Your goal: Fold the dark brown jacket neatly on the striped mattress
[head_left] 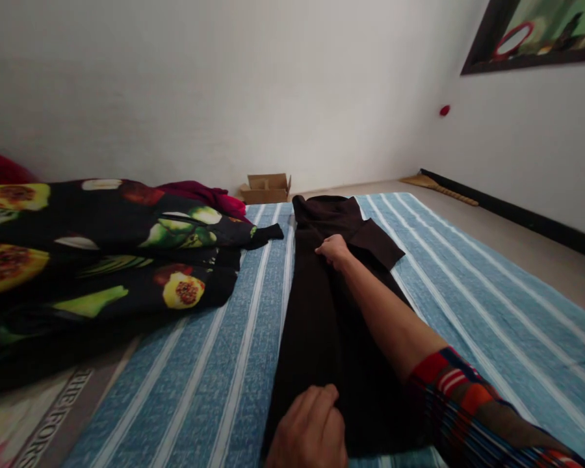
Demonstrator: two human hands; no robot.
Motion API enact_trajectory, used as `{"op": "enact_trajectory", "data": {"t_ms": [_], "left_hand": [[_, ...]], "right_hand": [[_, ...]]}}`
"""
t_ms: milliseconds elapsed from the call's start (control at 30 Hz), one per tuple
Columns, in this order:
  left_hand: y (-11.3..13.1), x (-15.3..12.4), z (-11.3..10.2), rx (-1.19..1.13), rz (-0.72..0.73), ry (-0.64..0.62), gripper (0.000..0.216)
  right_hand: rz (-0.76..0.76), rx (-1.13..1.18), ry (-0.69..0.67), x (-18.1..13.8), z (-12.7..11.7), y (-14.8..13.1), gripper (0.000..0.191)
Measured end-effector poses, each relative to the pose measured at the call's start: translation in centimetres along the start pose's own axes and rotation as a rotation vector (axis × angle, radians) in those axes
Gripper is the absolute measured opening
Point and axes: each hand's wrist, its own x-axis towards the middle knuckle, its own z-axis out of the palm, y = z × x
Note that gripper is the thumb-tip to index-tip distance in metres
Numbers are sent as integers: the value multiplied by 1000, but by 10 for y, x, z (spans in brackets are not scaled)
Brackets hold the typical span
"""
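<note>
We are seeing the brown garment (309, 318) lying lengthwise on the striped sheet (241, 364). Our right hand (332, 251) is pinching its cloth midway up, fingers clenched; our left hand (308, 430) is curling over the near end, grip unclear. We are judging it light, soft, limp: best held by its edges.

I see a blue sheet (468, 286) with white stripes spread over the pale floor (517, 240). On it lie a dark brown garment (307, 312), lengthwise before me, and, left of that, part of a black fruit-print garment (127, 260).
</note>
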Motion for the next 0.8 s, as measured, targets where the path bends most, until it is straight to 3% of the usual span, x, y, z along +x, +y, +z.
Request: {"op": "enact_trajectory", "data": {"t_ms": [200, 400, 633, 800], "left_hand": [[10, 3, 1, -64, -88, -174, 17], [12, 3, -4, -134, -88, -141, 18], [9, 7, -7, -202, -68, -189, 8], [1, 10, -20, -274, -78, -65, 16]], "right_hand": [[-1, -47, -45, 0, -7, 19, 26], [-15, -97, -137, -6, -8, 20, 26], [-48, -129, -260, -25, -21, 34, 20], [-119, -93, -281, -46, -39, 41, 16]]}}
